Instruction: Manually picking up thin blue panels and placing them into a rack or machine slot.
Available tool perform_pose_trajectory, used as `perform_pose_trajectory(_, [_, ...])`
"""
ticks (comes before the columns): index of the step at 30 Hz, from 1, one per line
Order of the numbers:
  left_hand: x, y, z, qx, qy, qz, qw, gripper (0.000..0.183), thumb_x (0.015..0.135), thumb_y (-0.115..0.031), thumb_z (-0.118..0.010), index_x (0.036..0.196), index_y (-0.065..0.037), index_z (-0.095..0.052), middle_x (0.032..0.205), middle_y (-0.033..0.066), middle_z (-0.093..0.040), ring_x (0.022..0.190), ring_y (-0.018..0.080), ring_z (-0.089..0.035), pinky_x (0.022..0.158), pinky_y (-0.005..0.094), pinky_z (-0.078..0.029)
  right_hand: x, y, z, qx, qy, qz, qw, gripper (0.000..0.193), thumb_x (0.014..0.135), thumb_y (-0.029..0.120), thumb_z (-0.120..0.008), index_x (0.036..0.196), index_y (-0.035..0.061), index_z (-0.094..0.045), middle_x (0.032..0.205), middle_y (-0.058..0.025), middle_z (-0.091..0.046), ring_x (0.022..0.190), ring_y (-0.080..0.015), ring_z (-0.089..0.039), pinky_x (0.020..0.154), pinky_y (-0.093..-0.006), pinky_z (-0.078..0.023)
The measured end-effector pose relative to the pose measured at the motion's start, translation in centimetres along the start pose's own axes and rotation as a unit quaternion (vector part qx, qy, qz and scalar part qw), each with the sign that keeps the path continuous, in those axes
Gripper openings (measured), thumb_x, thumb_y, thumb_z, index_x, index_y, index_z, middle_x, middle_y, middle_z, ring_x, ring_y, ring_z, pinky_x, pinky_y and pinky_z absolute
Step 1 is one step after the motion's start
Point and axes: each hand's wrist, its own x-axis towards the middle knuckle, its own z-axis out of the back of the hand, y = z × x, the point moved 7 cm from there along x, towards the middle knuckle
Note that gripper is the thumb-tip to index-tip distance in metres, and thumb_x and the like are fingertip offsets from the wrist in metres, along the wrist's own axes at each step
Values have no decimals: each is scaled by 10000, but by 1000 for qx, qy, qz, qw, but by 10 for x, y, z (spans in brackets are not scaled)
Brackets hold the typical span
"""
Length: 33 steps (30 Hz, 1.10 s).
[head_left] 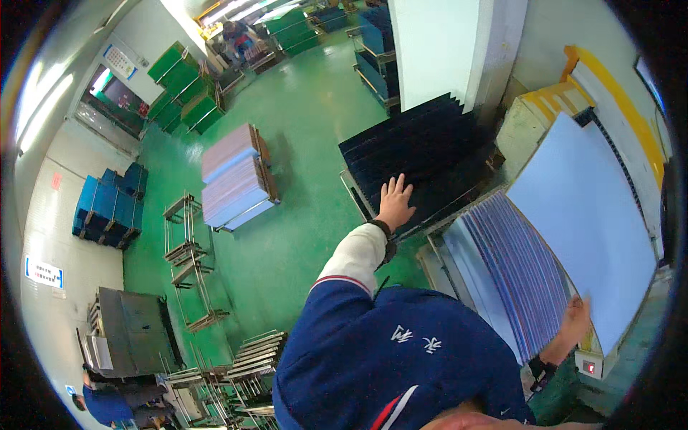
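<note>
My left hand (396, 204) is open, its fingers spread against or just over the near edge of a stack of black sheets (437, 158) in a rack. Whether it touches them I cannot tell. At the right, my right hand (575, 322) grips the lower edge of a large pale blue sheet (588, 215), which stands tilted and bowed. Some of those fingers are hidden by the sheet. Between my hands, many thin sheets stand close together in a rack (512, 272), their edges showing as dark and pale stripes.
A cream box-shaped machine part with yellow tape (541, 118) stands behind the pale sheet. A red-lit switch (589, 368) sits below my right hand. On the green floor are loaded racks (240, 179) and metal frames (188, 258). People (107, 401) are at lower left and far back.
</note>
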Motion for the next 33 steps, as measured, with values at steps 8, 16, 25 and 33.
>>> perform_pose_trajectory(8, [-26,-36,23,-101,-118,-55,986,528,616,-176,-697,1107,-67,-537,1239,159,-456,1140,329,-419,944,424,-334,23,-56,-18,43,-78,-58,994,159,845,49,-540,960,-58,-512,902,-127,-548,856,-194,-528,763,-302,-493])
perform_pose_trajectory(16, [-60,-19,9,-82,-148,-8,985,290,701,-117,-662,972,-53,-582,1061,118,-542,995,316,-479,854,411,-387,37,-63,-64,282,-150,-108,942,128,825,21,-561,943,1,-516,909,-99,-544,869,-207,-527,848,-335,-476])
perform_pose_trajectory(25, [-78,7,11,-46,-222,60,972,273,721,-109,-654,967,-26,-571,1002,141,-534,956,318,-477,820,436,-382,59,-63,-50,278,-167,-82,942,98,820,32,-574,900,5,-524,908,-85,-555,850,-196,-541,845,-341,-478])
perform_pose_trajectory(33, [-119,78,-55,-124,-137,266,946,260,742,-142,-634,921,30,-555,869,163,-561,767,314,-530,678,410,-426,76,-49,-45,264,-140,-95,949,146,838,107,-573,918,-8,-533,915,-99,-571,873,-217,-548,790,-328,-484])
